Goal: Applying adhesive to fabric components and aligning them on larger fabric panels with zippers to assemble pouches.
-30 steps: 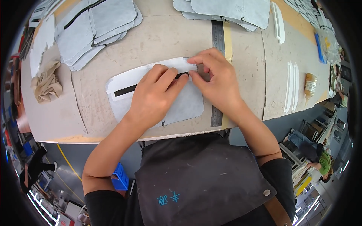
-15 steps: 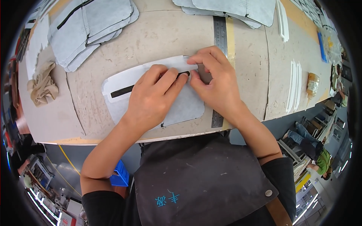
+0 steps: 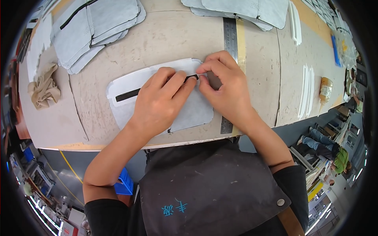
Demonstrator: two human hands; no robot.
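Note:
A pale grey-white panel (image 3: 193, 106) with rounded corners lies flat on the table in front of me. A white band runs along its far side, and on that band is a narrow black strip (image 3: 126, 95). My left hand (image 3: 159, 98) bends over the panel, its fingers curled and its thumb and forefinger on the strip near the right end; the hand hides the strip's middle. Close by, my right hand (image 3: 224, 84) has thumb and forefinger drawn together at that end. Whatever lies between those fingertips is too small to make out.
A steel ruler (image 3: 230, 43) runs beneath my right hand beside yellow tape (image 3: 241, 43). Stacked panels lie far left (image 3: 106, 23) and far right (image 3: 244, 10). A crumpled beige cloth (image 3: 44, 88), white strips (image 3: 306, 90) and an amber bottle (image 3: 326, 89) sit toward the sides.
My right thumb and forefinger have come closer together and slightly lower at the strip's right end. The left hand and the panel stay in place.

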